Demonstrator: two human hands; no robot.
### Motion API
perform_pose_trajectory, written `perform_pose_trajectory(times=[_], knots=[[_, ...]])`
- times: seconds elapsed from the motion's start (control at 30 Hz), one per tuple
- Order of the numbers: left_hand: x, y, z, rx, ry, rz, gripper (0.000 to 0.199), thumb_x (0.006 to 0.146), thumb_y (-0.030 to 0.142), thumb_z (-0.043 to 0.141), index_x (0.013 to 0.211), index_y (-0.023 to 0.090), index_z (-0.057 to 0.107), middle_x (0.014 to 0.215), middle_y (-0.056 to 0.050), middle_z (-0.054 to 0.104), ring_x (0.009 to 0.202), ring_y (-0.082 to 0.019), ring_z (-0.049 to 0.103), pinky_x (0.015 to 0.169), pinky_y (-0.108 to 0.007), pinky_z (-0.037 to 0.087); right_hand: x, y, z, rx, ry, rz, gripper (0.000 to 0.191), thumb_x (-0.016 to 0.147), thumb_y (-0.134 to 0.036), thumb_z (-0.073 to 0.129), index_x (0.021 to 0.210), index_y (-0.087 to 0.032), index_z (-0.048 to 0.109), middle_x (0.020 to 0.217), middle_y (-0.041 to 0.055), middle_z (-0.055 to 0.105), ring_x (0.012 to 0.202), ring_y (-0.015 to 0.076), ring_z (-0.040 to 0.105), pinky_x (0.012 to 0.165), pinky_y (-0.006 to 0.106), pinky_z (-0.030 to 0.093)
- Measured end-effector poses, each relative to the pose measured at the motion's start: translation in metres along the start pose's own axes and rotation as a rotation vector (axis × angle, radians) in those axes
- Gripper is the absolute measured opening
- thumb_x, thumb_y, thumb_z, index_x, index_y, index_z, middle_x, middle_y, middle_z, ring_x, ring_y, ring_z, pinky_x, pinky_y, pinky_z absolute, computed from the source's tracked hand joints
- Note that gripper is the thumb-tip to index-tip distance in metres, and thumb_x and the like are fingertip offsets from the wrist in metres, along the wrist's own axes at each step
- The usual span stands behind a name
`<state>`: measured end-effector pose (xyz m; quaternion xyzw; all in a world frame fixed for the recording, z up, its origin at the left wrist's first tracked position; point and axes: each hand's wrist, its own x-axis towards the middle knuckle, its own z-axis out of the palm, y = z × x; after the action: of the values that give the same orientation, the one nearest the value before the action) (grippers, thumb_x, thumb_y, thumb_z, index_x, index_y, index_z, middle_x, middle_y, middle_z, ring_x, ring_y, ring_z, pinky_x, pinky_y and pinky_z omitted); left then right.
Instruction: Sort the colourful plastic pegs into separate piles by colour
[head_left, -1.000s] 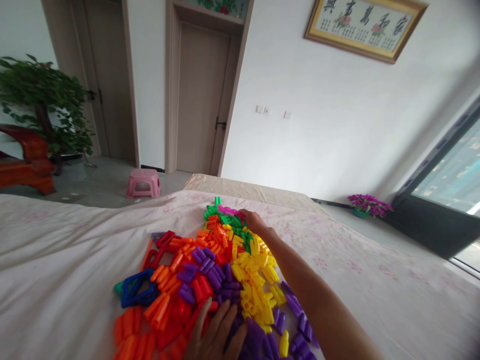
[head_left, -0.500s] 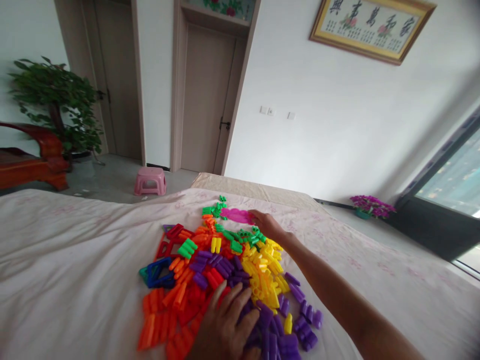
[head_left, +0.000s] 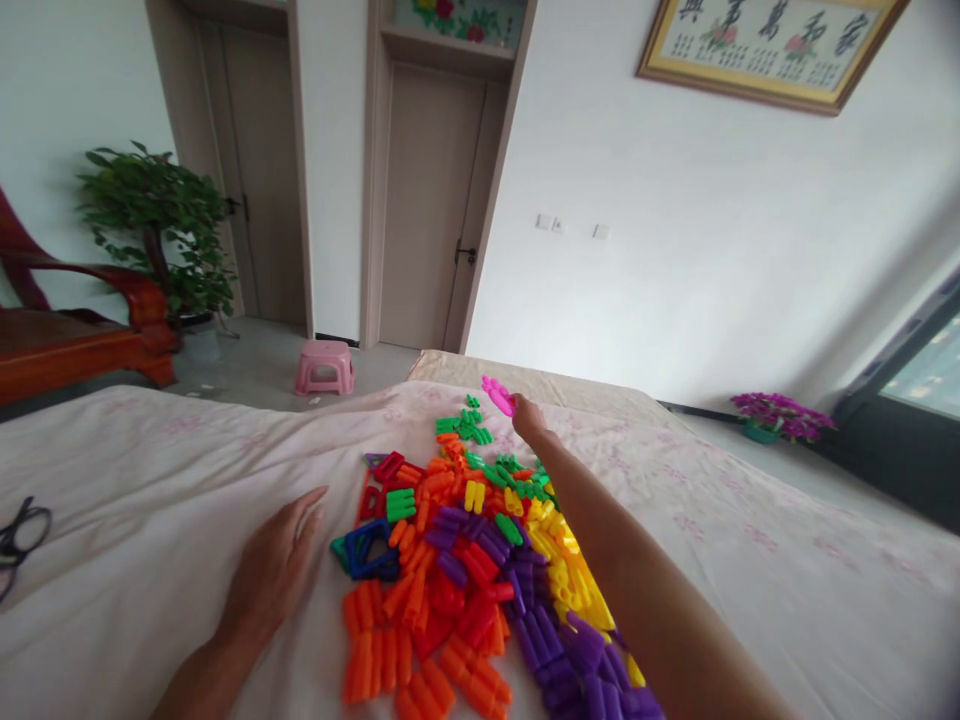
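My right hand (head_left: 529, 418) reaches out over the far end of the pile, closed on one end of a bright pink plastic piece (head_left: 499, 396) with a bumpy, lobed outline. Beneath and left of it lie green toy pieces (head_left: 463, 426). To the left of the pile, my left hand (head_left: 279, 558) is over the sheet with its fingers stretched out, holding nothing. Between my arms spreads a heap of plastic building pieces: orange ones (head_left: 379, 652) nearest on the left, red ones (head_left: 448, 592) in the middle, purple ones (head_left: 541, 640) and yellow ones (head_left: 568, 575) on the right.
A flowered sheet (head_left: 712, 520) covers the surface under the pile. Blue and red frame-shaped pieces (head_left: 367, 551) edge the heap's left side. Glasses (head_left: 24, 535) lie at far left. Beyond stand a pink stool (head_left: 325, 367), a wooden chair (head_left: 82, 335) and a potted plant (head_left: 157, 230).
My left hand has left the pieces and moved left over the sheet. My right hand has lifted the pink piece, now tilted, slightly up and away. The glasses have come into view.
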<state>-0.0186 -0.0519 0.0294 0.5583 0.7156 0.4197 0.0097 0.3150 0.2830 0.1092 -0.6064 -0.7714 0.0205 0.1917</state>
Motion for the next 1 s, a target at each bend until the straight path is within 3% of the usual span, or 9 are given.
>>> perform_pose_trajectory(times=[0.1, 0.2, 0.4, 0.53, 0.67, 0.87, 1.0], knots=[[0.0, 0.009, 0.004, 0.031, -0.081, 0.071, 0.043, 0.095, 0.042, 0.037, 0.123, 0.021, 0.061, 0.123, -0.007, 0.068, 0.115, -0.022, 0.062, 0.105, -0.042, 0.046, 0.017, -0.008, 0.009, -0.039, -0.038, -0.021, 0.047, 0.089, -0.011, 0.042, 0.134, -0.021, 0.052, 0.113, 0.0134, 0.068, 0.101, 0.0244, 0.066, 0.079, 0.03, 0.047], [0.002, 0.015, 0.004, 0.054, -0.09, 0.079, 0.041, 0.095, 0.04, 0.037, 0.121, 0.022, 0.062, 0.121, -0.006, 0.07, 0.114, -0.022, 0.063, 0.103, -0.042, 0.048, 0.027, -0.013, 0.018, -0.073, -0.078, -0.051, 0.046, 0.089, -0.011, 0.042, 0.132, -0.02, 0.054, 0.11, 0.0159, 0.069, 0.099, 0.026, 0.067, 0.077, 0.032, 0.048], [0.002, 0.013, 0.005, 0.081, -0.093, 0.092, 0.04, 0.095, 0.039, 0.037, 0.119, 0.023, 0.065, 0.119, -0.004, 0.07, 0.113, -0.022, 0.063, 0.104, -0.042, 0.048, 0.025, -0.022, 0.031, -0.09, -0.163, -0.21, 0.051, 0.085, -0.004, 0.046, 0.132, -0.023, 0.056, 0.113, 0.013, 0.069, 0.104, 0.0248, 0.065, 0.084, 0.032, 0.047], [0.003, 0.014, 0.004, 0.085, -0.09, 0.097, 0.04, 0.095, 0.041, 0.038, 0.117, 0.023, 0.066, 0.116, -0.004, 0.071, 0.111, -0.022, 0.064, 0.102, -0.04, 0.049, 0.011, -0.021, 0.019, -0.059, -0.218, -0.376, 0.056, 0.083, -0.002, 0.048, 0.133, -0.027, 0.055, 0.119, 0.0066, 0.068, 0.111, 0.0218, 0.062, 0.092, 0.03, 0.044], [0.004, 0.017, 0.003, 0.096, -0.109, 0.093, 0.042, 0.095, 0.042, 0.037, 0.117, 0.021, 0.065, 0.116, -0.007, 0.071, 0.11, -0.022, 0.065, 0.101, -0.04, 0.049, -0.004, -0.014, -0.002, 0.092, -0.223, -0.517, 0.041, 0.09, -0.014, 0.048, 0.128, -0.024, 0.059, 0.118, 0.0051, 0.069, 0.108, 0.0203, 0.062, 0.091, 0.028, 0.045], [0.004, 0.017, 0.003, 0.091, -0.117, 0.085, 0.041, 0.096, 0.04, 0.035, 0.116, 0.021, 0.066, 0.116, -0.007, 0.071, 0.111, -0.022, 0.064, 0.102, -0.041, 0.048, -0.002, -0.027, -0.002, 0.06, -0.061, -0.269, 0.038, 0.093, -0.017, 0.043, 0.129, -0.022, 0.056, 0.111, 0.0096, 0.07, 0.101, 0.022, 0.065, 0.085, 0.03, 0.046], [0.003, 0.011, 0.004, 0.081, -0.111, 0.102, 0.037, 0.094, 0.037, 0.04, 0.113, 0.021, 0.067, 0.115, -0.005, 0.071, 0.111, -0.022, 0.064, 0.102, -0.041, 0.048, 0.001, -0.046, 0.014, 0.025, -0.084, -0.252, 0.038, 0.09, -0.013, 0.045, 0.125, -0.019, 0.059, 0.107, 0.0125, 0.071, 0.096, 0.0237, 0.066, 0.08, 0.031, 0.047]])
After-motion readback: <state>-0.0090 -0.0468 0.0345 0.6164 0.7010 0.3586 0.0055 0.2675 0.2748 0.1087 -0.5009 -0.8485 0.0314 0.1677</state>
